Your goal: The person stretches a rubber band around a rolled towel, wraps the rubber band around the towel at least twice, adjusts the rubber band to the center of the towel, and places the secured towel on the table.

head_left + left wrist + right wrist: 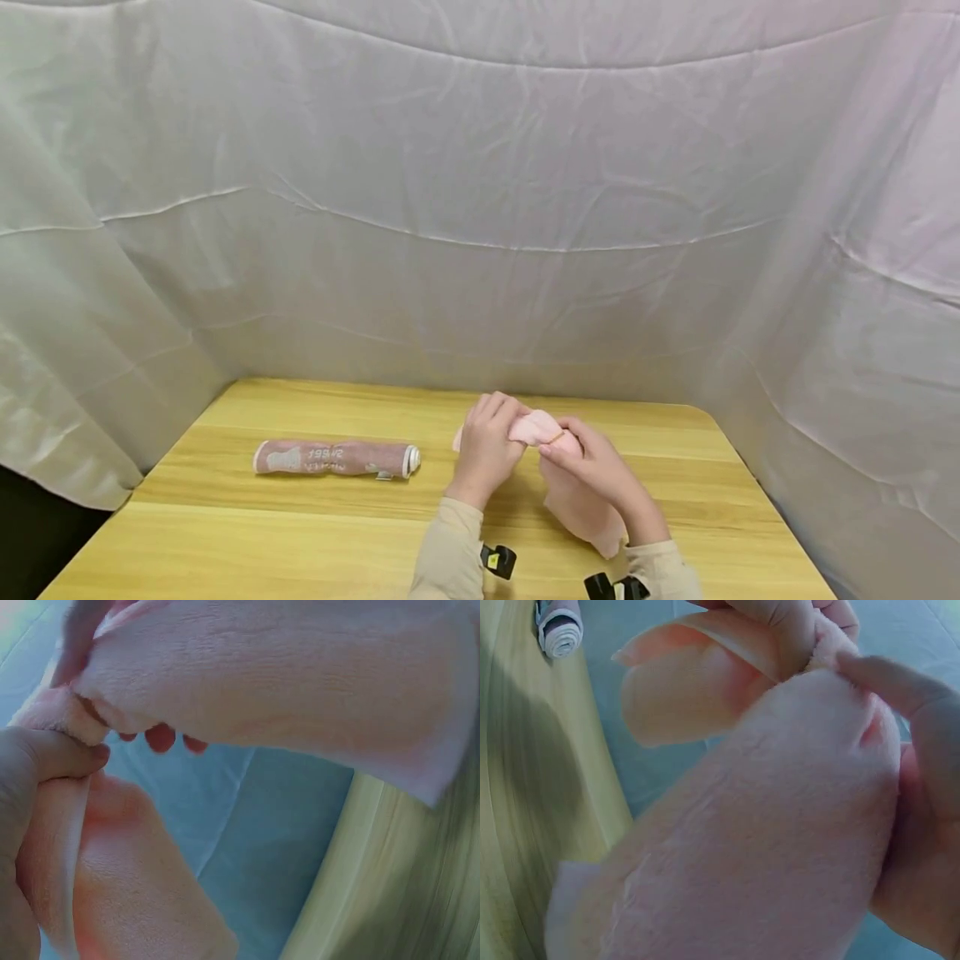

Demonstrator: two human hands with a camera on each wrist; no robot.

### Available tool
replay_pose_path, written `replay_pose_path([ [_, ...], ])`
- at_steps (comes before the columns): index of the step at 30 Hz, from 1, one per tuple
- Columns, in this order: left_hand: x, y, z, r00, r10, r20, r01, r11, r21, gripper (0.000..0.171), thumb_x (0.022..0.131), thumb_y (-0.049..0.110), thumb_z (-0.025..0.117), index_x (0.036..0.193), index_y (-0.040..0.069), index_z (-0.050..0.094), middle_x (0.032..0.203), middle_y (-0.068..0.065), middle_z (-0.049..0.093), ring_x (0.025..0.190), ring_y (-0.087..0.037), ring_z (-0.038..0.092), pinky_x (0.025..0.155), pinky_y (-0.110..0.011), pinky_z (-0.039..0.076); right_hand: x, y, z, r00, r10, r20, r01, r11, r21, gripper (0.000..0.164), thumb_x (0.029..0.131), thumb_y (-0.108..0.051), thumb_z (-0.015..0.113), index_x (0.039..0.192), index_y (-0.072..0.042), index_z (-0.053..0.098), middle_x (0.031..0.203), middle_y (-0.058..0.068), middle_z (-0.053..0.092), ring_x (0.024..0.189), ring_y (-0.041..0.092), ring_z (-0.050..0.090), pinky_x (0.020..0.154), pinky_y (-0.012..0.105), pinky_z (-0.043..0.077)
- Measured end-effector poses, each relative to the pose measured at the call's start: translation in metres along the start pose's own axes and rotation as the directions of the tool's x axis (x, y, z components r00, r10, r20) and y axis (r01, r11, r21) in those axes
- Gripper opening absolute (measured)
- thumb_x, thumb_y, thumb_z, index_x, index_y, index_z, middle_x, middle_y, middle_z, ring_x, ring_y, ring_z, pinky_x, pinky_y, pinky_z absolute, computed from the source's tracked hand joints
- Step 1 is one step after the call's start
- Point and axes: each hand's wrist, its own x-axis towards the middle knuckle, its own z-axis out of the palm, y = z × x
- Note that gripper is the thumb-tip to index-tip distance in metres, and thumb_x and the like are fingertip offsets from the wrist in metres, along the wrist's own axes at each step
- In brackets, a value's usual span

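A soft pink towel [581, 508] is bunched at its middle and held above the table in both hands. My left hand [487, 446] grips the gathered part from the left, its thumb pressing on the cloth in the left wrist view. My right hand [603, 471] pinches the same bunch from the right. A thin orange-brown band [555, 437] crosses the gathered cloth between the hands. One end of the towel hangs below the right hand; another loose flap [675, 697] shows beyond the left fingers in the right wrist view.
A rolled mauve towel [337, 457] with pale printing and white edging lies on the wooden table [247, 542], left of the hands. Pale grey curtains [480, 308] hang behind the table and at both sides. Black wrist mounts [498, 562] sit at the sleeves.
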Motion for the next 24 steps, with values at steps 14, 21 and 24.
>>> replay_pose_path([
  [14, 0.0005, 0.0058, -0.0021, 0.907, -0.047, 0.419, 0.059, 0.998, -0.017, 0.060, 0.072, 0.024, 0.082, 0.128, 0.025, 0.060, 0.125, 0.008, 0.065, 0.117, -0.015, 0.057, 0.106, -0.043, 0.041, -0.0007, 0.0007, -0.0035, 0.979, -0.155, -0.130, 0.116, 0.956, -0.269, 0.032, 0.071, -0.007, 0.079, 0.100, -0.017, 0.067, 0.094, -0.003, 0.065, 0.081, 0.009, 0.053, 0.070, 0.024, 0.043],
  [21, -0.0010, 0.0088, -0.0029, 0.844, -0.099, 0.527, 0.109, 0.994, 0.013, 0.047, 0.075, 0.039, 0.081, 0.117, 0.026, 0.065, 0.119, 0.010, 0.067, 0.111, -0.014, 0.057, 0.104, -0.044, 0.042, 0.0027, 0.0041, -0.0003, 0.958, -0.254, -0.135, 0.157, 0.854, -0.496, 0.036, 0.063, -0.001, 0.078, 0.095, -0.011, 0.067, 0.091, 0.002, 0.068, 0.087, 0.017, 0.057, 0.076, 0.037, 0.044],
  [24, -0.0012, 0.0081, -0.0020, 0.879, -0.098, 0.466, 0.083, 0.995, 0.053, 0.034, 0.074, 0.037, 0.081, 0.102, 0.024, 0.068, 0.108, 0.010, 0.071, 0.101, -0.013, 0.059, 0.094, -0.039, 0.046, 0.0034, 0.0034, 0.0032, 0.962, -0.232, -0.143, 0.133, 0.858, -0.497, 0.036, 0.063, -0.002, 0.079, 0.097, -0.010, 0.067, 0.092, 0.004, 0.070, 0.086, 0.018, 0.058, 0.075, 0.037, 0.043],
])
